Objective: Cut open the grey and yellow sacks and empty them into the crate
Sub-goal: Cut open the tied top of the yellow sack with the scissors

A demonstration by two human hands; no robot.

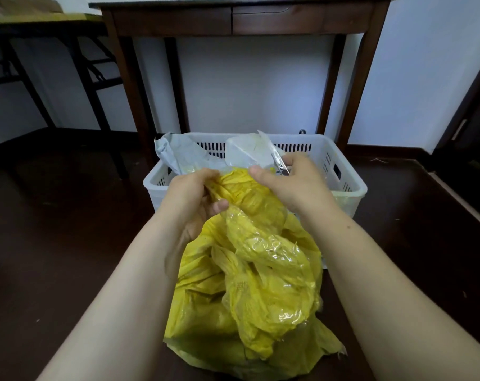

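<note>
Where the yellow sack point(261, 284) slumps on the dark brown floor point(68, 257), its crinkled plastic spreads wide at the near end and narrows to a gathered neck at the far end, up against the near wall of a white slotted plastic crate point(351, 182). Inside the crate lies a crumpled grey sack point(178, 154) at the left, with a sheet of clear plastic point(247, 154) standing up beside it. Behind the crate a dark wooden table point(178, 20) with drawers stands against a white wall point(247, 86), and a black folding table point(41, 26) sits further left.

Both bare forearms reach in from the near edge and meet over the neck of the yellow sack. The left hand point(192, 193) is turned palm inward, its fingers and thumb curled tight round the bunched neck from the left. The right hand point(291, 182) comes from the right, back upward, its fingers closed on small metal scissors point(280, 163) that point up and away over the crate; whether the blades are apart I cannot tell. Its thumb lies stretched out leftward just at the top of the yellow plastic, close to the left hand's knuckles.
</note>
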